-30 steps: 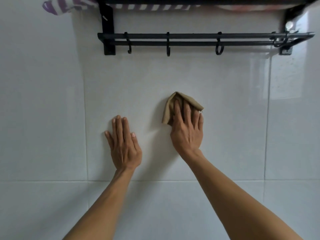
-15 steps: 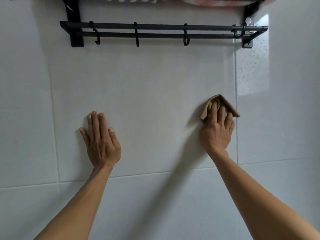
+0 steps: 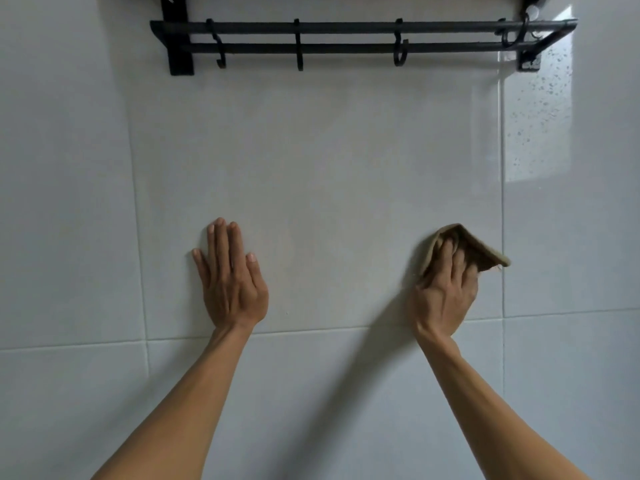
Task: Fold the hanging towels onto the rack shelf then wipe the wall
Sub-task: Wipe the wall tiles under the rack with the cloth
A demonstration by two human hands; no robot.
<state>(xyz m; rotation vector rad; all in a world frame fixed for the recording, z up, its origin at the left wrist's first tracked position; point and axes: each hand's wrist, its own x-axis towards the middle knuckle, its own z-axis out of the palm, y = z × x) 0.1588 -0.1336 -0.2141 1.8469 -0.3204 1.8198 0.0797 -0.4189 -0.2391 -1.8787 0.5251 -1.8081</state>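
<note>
On the white tiled wall (image 3: pixel 329 161), my right hand (image 3: pixel 445 292) presses a small tan cloth (image 3: pixel 483 251) flat, close to a vertical grout line. Its fingers lie over the cloth and the thumb is hidden. The cloth's folded corner sticks out up and to the right of the fingertips. Further left, my left hand (image 3: pixel 230 282) rests flat against the wall with straight fingers and holds nothing. The black towel rack (image 3: pixel 346 27) is fixed high on the wall above both hands. Its bars are bare, and its top shelf lies above the frame's edge.
Several black hooks (image 3: pixel 400 46) hang from the rack's bars. A bright reflection with dark specks (image 3: pixel 536 116) shows on the tile at the upper right. A horizontal grout line (image 3: pixel 311 330) runs just below my wrists.
My right hand has slid the cloth to the right and lower along the wall. The view has dropped, so the towels on the shelf have left the frame. My left hand stays flat.
</note>
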